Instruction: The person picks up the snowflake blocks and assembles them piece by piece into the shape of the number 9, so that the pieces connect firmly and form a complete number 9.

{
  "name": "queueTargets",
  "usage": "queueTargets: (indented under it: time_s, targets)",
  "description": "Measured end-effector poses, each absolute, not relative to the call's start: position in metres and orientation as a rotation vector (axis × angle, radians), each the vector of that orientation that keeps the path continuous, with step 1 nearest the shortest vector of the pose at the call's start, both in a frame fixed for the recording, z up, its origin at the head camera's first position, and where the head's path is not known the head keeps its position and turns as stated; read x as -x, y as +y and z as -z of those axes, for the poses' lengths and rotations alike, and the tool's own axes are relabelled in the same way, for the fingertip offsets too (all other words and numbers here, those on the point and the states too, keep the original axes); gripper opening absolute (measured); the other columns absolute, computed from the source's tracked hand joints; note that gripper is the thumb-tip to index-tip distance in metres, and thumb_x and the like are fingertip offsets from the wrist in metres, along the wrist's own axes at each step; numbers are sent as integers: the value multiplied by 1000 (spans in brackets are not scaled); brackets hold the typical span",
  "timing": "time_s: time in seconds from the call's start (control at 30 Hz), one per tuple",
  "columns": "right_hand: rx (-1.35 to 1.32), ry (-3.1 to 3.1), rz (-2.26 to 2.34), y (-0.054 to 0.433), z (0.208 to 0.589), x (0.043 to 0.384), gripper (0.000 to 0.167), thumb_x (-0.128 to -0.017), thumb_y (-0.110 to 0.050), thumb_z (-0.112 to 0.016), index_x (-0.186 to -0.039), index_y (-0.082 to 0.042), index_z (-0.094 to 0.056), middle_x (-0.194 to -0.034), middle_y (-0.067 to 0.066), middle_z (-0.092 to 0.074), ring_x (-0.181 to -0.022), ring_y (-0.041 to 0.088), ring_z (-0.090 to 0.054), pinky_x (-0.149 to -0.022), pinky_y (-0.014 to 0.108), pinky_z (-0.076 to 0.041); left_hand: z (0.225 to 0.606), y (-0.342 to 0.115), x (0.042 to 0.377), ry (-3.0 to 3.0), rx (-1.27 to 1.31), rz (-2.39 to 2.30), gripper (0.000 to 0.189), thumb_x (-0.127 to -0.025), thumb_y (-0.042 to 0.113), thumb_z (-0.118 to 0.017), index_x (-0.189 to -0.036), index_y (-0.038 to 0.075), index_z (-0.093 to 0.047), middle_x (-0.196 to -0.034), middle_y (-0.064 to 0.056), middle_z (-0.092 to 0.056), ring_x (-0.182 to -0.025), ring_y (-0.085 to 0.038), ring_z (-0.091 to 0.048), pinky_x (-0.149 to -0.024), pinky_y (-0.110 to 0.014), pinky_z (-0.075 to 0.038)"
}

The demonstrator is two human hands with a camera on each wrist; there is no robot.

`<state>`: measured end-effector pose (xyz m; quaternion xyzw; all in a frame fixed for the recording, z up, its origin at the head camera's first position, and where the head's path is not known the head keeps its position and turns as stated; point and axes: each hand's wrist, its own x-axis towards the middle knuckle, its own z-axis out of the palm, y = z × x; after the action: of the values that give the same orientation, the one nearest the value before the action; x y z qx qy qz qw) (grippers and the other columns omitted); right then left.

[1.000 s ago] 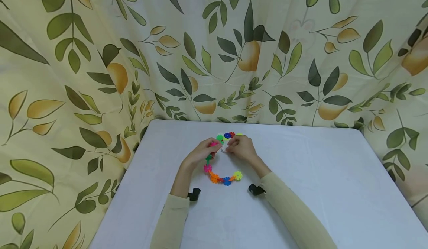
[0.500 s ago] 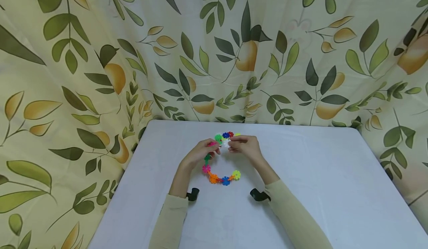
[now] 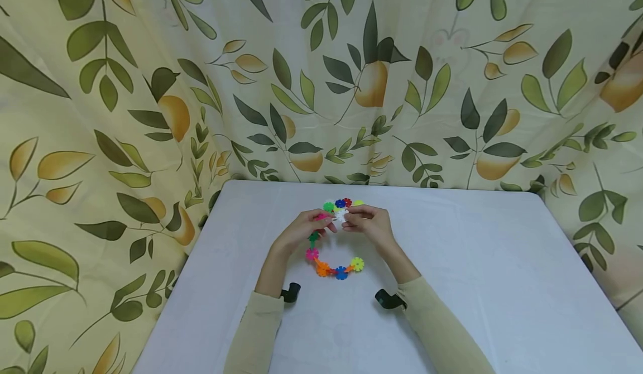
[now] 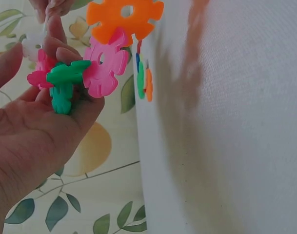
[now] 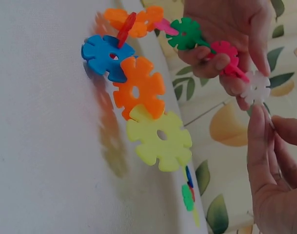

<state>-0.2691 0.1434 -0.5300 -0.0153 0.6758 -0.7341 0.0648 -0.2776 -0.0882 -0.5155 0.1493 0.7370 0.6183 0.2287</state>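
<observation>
Both grips are closed and working just in front of the loose pieces, over the far half of the white worktop. Left hand has its fingers curled round the chain of notched plastic discs, at the dark green disc and the bright pink disc. A white disc sits next to the pink one at that end, left thumb near it. Right hand pinches between thumb and fingertips, no real gap; it has a thin white piece seen edge-on. Looks like another disc, too narrow to confirm. Can't tell if it's slotted into the white disc or only touching. Rest of the chain curves from the left hand toward the person: pink, orange, red, blue, orange, then a yellow disc at the free end. Can't tell how much of it touches the worktop. Beyond the hands, near the far edge, a small group: green disc, blue, red and yellow, close together. Leaf-print curtain behind; beige sleeves on both arms.
</observation>
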Motion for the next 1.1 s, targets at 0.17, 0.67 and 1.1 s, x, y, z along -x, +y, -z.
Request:
queueTargets:
  time_s: [0.17, 0.67, 1.1]
  targets:
    - [65, 2030, 2252, 143, 529, 267, 28, -98, -8, -74, -122, 8, -70, -106, 20, -76, -85, 25, -79, -81, 40, -62, 517, -87, 279, 2023, -395, -1707, 42, -110, 27, -54, -138, -4, -60, -111, -17, -74, -117, -51, -55, -106, -58, -45]
    - [80, 2033, 2265, 141, 529, 264, 26, -97, -4, -74, -119, 10, -70, -101, 18, -77, -82, 26, -79, -79, 41, -62, 515, -86, 276, 2002, -382, -1739, 36, -109, 26, -55, -132, 0, -65, -112, -15, -76, -119, -49, -55, -108, -58, -43]
    - [108, 2050, 2263, 137, 529, 263, 20, -95, 3, -74, -112, 12, -70, -99, 23, -76, -79, 27, -79, -76, 44, -63, 518, -82, 276, 2041, -300, -1764, 28, -108, 14, -56, -129, -1, -67, -101, -8, -76, -92, -33, -55, -78, -28, -46]
